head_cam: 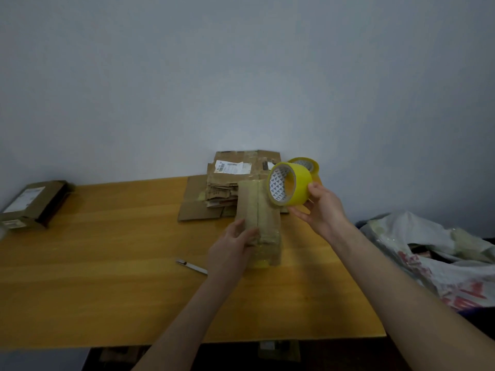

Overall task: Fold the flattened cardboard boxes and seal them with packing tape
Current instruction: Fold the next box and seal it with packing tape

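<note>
Yellow tape [300, 186] is being held up by the right hand [322, 212], fingers curling round its rim, just right of the box [251, 207]. The left hand [234, 245] is gripping the box's near end, thumb on top. The box is lying mid-table [107, 250], before the flat stack [225, 190]. A cutter [191, 265] is lying nearby.

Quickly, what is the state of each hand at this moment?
Left hand: holds the near end of the small brown cardboard box.
Right hand: holds the yellow roll of packing tape.
</note>
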